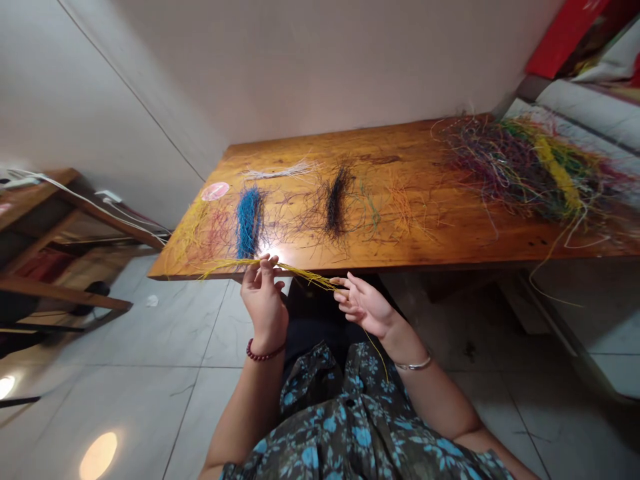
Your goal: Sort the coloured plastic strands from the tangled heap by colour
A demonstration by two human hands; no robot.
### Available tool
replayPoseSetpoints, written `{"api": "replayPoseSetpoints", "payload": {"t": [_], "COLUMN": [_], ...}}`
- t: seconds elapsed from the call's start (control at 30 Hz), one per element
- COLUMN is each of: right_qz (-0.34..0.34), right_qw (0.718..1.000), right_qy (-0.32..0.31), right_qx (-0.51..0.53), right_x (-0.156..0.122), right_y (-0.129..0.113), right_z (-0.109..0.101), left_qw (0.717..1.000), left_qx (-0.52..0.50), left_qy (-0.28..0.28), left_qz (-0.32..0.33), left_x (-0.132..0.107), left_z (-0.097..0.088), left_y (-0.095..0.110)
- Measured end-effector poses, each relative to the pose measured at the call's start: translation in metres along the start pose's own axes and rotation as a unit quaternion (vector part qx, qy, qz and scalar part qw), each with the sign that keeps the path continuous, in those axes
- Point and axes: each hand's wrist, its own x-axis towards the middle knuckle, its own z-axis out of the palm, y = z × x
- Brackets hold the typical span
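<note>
A wooden worktop runs across the scene, with a tangled heap of multicoloured strands at its right end. A blue bundle, a black bundle and a thin white bunch lie apart towards the left. At the near edge, the left hand pinches yellow strands between thumb and fingers, and the right hand pinches them at its fingertips. A dark bead bracelet circles the left wrist and a silver bangle the right.
</note>
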Motion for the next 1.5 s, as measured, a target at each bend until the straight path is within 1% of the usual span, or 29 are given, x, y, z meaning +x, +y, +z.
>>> {"api": "replayPoseSetpoints", "payload": {"t": [0.1, 0.17, 0.27, 0.33, 0.43, 0.53, 0.6, 0.67, 0.77, 0.83, 0.93, 1.07, 1.1, 1.17, 1.27, 1.37, 1.43, 1.5], "right_qz": [-0.028, -0.082, -0.191, -0.237, -0.26, -0.263, -0.264, -0.274, -0.3, -0.304, -0.324, -0.385, -0.394, -0.403, -0.396, -0.39, -0.393, -0.394], "right_qw": [0.999, 0.992, 0.962, 0.941, 0.926, 0.917, 0.907, 0.884, 0.821, 0.788, 0.767, 0.746, 0.746, 0.757, 0.793, 0.832, 0.847, 0.855], "right_qy": [0.025, 0.069, 0.159, 0.205, 0.235, 0.245, 0.246, 0.248, 0.262, 0.272, 0.289, 0.33, 0.335, 0.338, 0.334, 0.317, 0.304, 0.296], "right_qx": [-0.033, -0.07, -0.112, -0.125, -0.143, -0.171, -0.216, -0.288, -0.409, -0.461, -0.472, -0.432, -0.42, -0.388, -0.32, -0.235, -0.189, -0.163], "right_x": [0.0, 0.0, 0.0, -0.001, -0.002, -0.006, -0.008, -0.01, -0.011, -0.01, -0.011, -0.018, -0.02, -0.026, -0.033, -0.037, -0.04, -0.043], "right_y": [0.002, 0.003, 0.004, 0.003, -0.001, -0.005, -0.008, -0.011, -0.013, -0.013, -0.015, -0.023, -0.025, -0.029, -0.032, -0.034, -0.037, -0.039], "right_z": [0.001, 0.001, 0.001, 0.0, -0.003, -0.006, -0.008, -0.013, -0.023, -0.031, -0.039, -0.042, -0.042, -0.04, -0.037, -0.031, -0.027, -0.024], "left_qw": [1.0, 0.999, 0.999, 0.999, 0.999, 0.999, 0.999, 0.998, 0.997, 0.997, 0.996, 0.993, 0.993, 0.992, 0.992, 0.993, 0.994, 0.994], "left_qx": [-0.016, -0.027, -0.036, -0.036, -0.033, -0.033, -0.037, -0.047, -0.063, -0.067, -0.075, -0.092, -0.093, -0.094, -0.094, -0.089, -0.082, -0.077], "left_qy": [0.007, 0.013, 0.019, 0.018, 0.019, 0.022, 0.021, 0.02, 0.02, 0.023, 0.035, 0.06, 0.065, 0.068, 0.069, 0.068, 0.067, 0.066], "left_qz": [0.01, 0.014, 0.021, 0.023, 0.023, 0.025, 0.027, 0.03, 0.03, 0.028, 0.029, 0.042, 0.043, 0.042, 0.044, 0.045, 0.04, 0.033], "left_x": [0.001, 0.002, 0.003, 0.003, 0.002, 0.002, 0.002, 0.003, 0.003, 0.003, 0.005, 0.01, 0.012, 0.014, 0.014, 0.013, 0.013, 0.012], "left_z": [0.0, -0.002, -0.005, -0.006, -0.007, -0.006, -0.006, -0.007, -0.008, -0.009, -0.011, -0.016, -0.018, -0.021, -0.025, -0.026, -0.027, -0.026], "left_y": [0.002, 0.003, 0.005, 0.006, 0.007, 0.008, 0.01, 0.011, 0.012, 0.013, 0.014, 0.02, 0.022, 0.025, 0.028, 0.028, 0.027, 0.026]}}
